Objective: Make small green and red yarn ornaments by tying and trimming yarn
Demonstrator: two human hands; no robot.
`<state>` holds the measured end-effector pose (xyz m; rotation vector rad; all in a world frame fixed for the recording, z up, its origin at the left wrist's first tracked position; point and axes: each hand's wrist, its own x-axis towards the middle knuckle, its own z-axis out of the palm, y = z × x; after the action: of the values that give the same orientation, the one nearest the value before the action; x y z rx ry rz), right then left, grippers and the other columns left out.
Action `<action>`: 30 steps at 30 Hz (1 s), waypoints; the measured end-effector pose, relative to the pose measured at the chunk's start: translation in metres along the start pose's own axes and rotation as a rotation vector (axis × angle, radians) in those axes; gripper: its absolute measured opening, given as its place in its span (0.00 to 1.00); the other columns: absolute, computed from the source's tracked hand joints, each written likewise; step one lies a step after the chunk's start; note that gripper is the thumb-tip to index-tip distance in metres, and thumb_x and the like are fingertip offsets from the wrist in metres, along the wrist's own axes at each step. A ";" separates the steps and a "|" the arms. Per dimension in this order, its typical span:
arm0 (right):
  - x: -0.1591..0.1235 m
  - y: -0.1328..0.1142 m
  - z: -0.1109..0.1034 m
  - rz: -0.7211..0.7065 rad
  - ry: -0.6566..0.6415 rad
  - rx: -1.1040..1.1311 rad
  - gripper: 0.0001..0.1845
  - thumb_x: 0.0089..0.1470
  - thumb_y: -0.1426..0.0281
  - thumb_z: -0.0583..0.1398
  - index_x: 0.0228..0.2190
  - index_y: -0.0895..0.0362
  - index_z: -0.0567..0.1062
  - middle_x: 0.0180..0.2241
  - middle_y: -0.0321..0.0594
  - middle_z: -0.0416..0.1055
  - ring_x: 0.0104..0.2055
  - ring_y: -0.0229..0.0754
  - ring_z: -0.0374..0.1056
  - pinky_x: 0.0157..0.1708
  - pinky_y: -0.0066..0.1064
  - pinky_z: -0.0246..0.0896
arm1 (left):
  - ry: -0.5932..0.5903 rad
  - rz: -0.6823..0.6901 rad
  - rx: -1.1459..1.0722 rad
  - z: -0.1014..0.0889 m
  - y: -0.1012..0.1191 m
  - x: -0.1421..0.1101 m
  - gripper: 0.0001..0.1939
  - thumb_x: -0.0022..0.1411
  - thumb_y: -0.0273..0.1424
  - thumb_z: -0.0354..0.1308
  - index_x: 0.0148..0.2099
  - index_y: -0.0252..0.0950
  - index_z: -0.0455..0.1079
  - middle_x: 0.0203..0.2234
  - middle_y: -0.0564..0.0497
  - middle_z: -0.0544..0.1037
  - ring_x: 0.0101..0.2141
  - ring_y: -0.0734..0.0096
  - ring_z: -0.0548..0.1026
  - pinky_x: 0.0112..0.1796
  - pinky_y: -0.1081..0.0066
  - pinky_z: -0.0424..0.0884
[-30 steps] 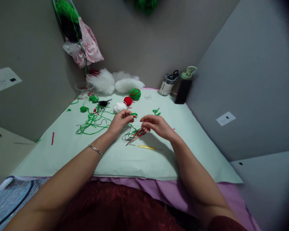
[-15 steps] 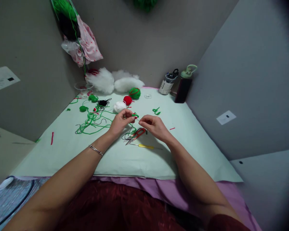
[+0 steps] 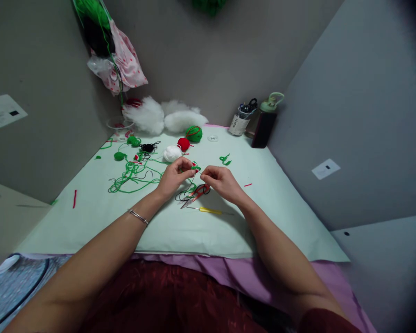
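Note:
Between the thumb and fingers of my left hand (image 3: 175,175) is a small green and red crochet piece (image 3: 195,167). My right hand (image 3: 220,180) is closed in a pinch on a thin needle, its tip end at the piece; little of it shows. A dark thread hangs below the piece. Under my hands lie red-handled scissors (image 3: 196,196), blades toward the lower left, beside tangled black and green yarn (image 3: 190,190). Just in front of them rests a crochet hook with a yellow handle (image 3: 210,211).
Behind my left hand sit a white yarn ball (image 3: 172,153), a red ball (image 3: 183,144) and a green ball (image 3: 194,133). Loose green yarn (image 3: 135,187) spreads at left. White stuffing (image 3: 149,118), a pen cup (image 3: 238,125) and a bottle (image 3: 264,127) stand along the back.
My right hand has moved left to the crochet piece, its fingers drawing together into a pinch. The piece has turned slightly in my left hand.

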<state>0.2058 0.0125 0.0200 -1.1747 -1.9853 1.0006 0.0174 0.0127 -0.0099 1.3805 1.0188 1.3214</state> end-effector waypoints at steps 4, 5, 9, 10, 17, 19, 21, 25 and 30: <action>0.001 0.002 0.000 0.000 -0.014 0.010 0.11 0.56 0.65 0.59 0.27 0.58 0.74 0.21 0.34 0.68 0.25 0.35 0.60 0.28 0.28 0.53 | 0.009 0.024 0.036 0.000 0.000 0.000 0.11 0.52 0.34 0.67 0.35 0.37 0.70 0.28 0.54 0.72 0.30 0.72 0.70 0.35 0.71 0.69; 0.001 0.002 0.001 0.002 -0.017 0.015 0.11 0.56 0.65 0.59 0.27 0.58 0.75 0.21 0.33 0.68 0.25 0.35 0.60 0.28 0.28 0.53 | 0.009 0.025 0.045 0.000 -0.001 0.000 0.11 0.52 0.34 0.67 0.35 0.37 0.70 0.28 0.54 0.72 0.30 0.72 0.70 0.35 0.71 0.68; 0.001 0.004 0.001 0.015 -0.016 0.026 0.11 0.55 0.65 0.59 0.26 0.59 0.74 0.21 0.34 0.68 0.25 0.34 0.60 0.27 0.28 0.53 | 0.015 0.045 0.086 -0.001 -0.001 0.000 0.11 0.53 0.35 0.67 0.35 0.37 0.70 0.28 0.54 0.73 0.31 0.72 0.70 0.35 0.70 0.67; 0.001 0.004 0.001 0.018 -0.017 0.030 0.11 0.54 0.65 0.59 0.26 0.59 0.74 0.21 0.33 0.68 0.24 0.34 0.59 0.27 0.27 0.53 | 0.017 0.056 0.094 0.000 -0.002 0.000 0.11 0.53 0.35 0.67 0.34 0.37 0.70 0.29 0.54 0.73 0.31 0.72 0.70 0.35 0.70 0.67; 0.003 0.003 0.000 0.161 -0.079 0.280 0.10 0.49 0.64 0.62 0.25 0.59 0.73 0.17 0.31 0.65 0.17 0.30 0.53 0.19 0.25 0.47 | 0.030 0.154 0.186 0.002 -0.004 -0.003 0.07 0.55 0.33 0.64 0.34 0.37 0.70 0.30 0.53 0.74 0.33 0.69 0.72 0.39 0.68 0.70; 0.004 0.002 0.002 0.191 -0.065 0.348 0.11 0.48 0.64 0.63 0.25 0.59 0.73 0.16 0.30 0.65 0.16 0.29 0.53 0.17 0.24 0.45 | 0.039 0.196 0.223 0.002 -0.005 -0.004 0.06 0.56 0.32 0.63 0.34 0.37 0.70 0.30 0.52 0.73 0.34 0.69 0.72 0.40 0.68 0.70; 0.005 0.002 0.005 0.207 -0.042 0.389 0.10 0.46 0.64 0.64 0.25 0.59 0.73 0.15 0.30 0.65 0.15 0.29 0.53 0.16 0.24 0.45 | 0.041 0.238 0.255 0.003 -0.007 -0.005 0.05 0.57 0.31 0.62 0.34 0.37 0.70 0.31 0.52 0.73 0.35 0.69 0.72 0.41 0.67 0.71; 0.006 0.003 0.009 0.212 -0.023 0.429 0.11 0.47 0.63 0.64 0.26 0.58 0.72 0.16 0.30 0.65 0.15 0.29 0.55 0.16 0.24 0.46 | -0.011 0.332 0.338 0.003 -0.010 -0.007 0.02 0.60 0.30 0.60 0.36 0.38 0.71 0.32 0.51 0.73 0.36 0.67 0.73 0.41 0.66 0.71; 0.005 0.005 0.003 0.155 -0.114 0.398 0.16 0.50 0.58 0.65 0.27 0.59 0.73 0.19 0.31 0.66 0.19 0.30 0.56 0.20 0.24 0.50 | 0.034 0.426 0.378 0.002 -0.010 -0.006 0.02 0.62 0.28 0.59 0.38 0.38 0.72 0.35 0.49 0.74 0.38 0.67 0.73 0.42 0.67 0.71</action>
<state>0.2031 0.0180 0.0151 -1.0766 -1.6876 1.4912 0.0195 0.0088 -0.0213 1.9484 1.0724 1.5107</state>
